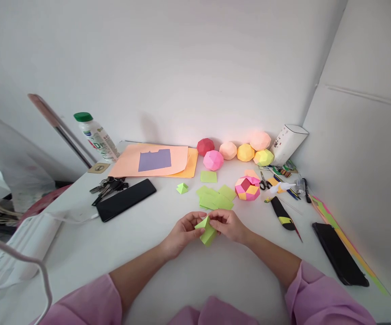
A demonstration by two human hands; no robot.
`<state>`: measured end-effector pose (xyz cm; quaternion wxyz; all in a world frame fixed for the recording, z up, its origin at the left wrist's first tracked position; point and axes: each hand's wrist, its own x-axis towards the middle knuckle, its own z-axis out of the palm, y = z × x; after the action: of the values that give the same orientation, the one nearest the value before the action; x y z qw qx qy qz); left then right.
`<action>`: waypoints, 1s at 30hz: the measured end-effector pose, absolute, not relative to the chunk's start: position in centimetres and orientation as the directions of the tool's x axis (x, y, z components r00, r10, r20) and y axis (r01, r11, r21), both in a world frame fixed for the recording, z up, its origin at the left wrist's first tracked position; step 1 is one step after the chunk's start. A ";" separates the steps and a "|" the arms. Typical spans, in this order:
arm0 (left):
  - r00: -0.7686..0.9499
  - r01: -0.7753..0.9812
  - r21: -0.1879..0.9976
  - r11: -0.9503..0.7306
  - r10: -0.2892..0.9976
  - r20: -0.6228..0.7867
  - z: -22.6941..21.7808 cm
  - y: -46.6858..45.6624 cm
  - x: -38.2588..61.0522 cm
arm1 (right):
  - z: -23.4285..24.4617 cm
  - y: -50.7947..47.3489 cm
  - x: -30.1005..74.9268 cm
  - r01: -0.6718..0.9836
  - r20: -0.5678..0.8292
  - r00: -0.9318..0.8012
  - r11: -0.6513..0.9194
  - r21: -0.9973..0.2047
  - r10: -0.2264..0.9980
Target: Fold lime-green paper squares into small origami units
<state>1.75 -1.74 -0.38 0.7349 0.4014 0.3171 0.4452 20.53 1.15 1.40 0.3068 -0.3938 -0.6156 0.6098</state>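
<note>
Between the two hands, just above the near part of the white table (141, 253), a folded green paper piece (207, 231) is held, and it is pinched from both sides at the same time. The left hand (181, 234) is closed on its left edge with the fingertips, and the right hand (228, 224) is closed on its upper right corner, so neither hand is nearer than the other; the piece is touched by both. Its long axis is seen to run obliquely, from the upper point between the thumbs down toward the person, with the lower end free below the fingers. Just beyond the hands, a small heap of flat green paper squares (215, 197) is laid on the table, and a little green folded unit (182, 188) is placed beyond the left hand. Beyond the right hand, a pink and yellow paper ball (247, 188) is found, with scissors (264, 182) beside it. Well to the left of the hands, a black phone (126, 199) and keys (109, 185) are laid.
</note>
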 end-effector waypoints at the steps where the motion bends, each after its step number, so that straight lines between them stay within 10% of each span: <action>1: 0.374 -0.399 0.877 0.269 0.921 -0.112 -0.4 -1.8 1.8 | 1.4 1.2 20.6 0.125 -0.119 -0.496 -0.065 -0.990 0.860; 30: 0.201 -0.162 0.980 0.118 0.976 -0.084 -0.8 -2.6 2.4 | 0.5 2.1 21.0 0.154 -0.219 -0.584 -0.159 -0.975 0.781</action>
<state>2.45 -2.60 -0.83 0.6125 0.4746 0.4287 0.4646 20.99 2.08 0.54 0.2395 -0.3880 -0.6027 0.6548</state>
